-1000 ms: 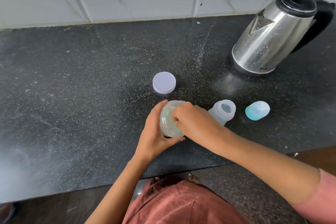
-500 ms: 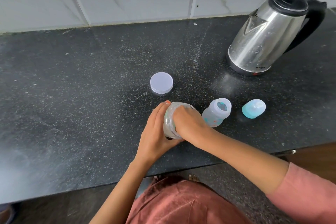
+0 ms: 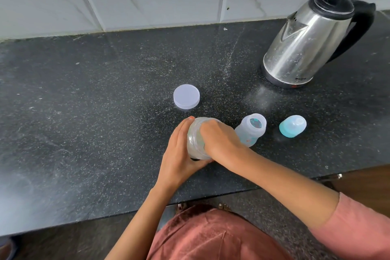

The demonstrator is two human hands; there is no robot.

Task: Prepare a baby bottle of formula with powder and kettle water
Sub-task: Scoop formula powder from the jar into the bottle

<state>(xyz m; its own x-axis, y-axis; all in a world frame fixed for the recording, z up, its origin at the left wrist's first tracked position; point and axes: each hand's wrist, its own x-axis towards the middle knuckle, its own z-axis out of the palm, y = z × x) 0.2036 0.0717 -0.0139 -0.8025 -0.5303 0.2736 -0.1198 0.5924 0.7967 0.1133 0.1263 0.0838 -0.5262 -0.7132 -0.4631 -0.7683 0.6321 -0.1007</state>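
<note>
Near the counter's front edge, the left hand wraps round a clear jar. The right hand dips its fingers into the jar's mouth, hidden, so its grasp cannot be told. Just right stands the open bottle, its teal cap beyond. A white lid lies behind the jar, and the kettle sits toward the back right corner.
</note>
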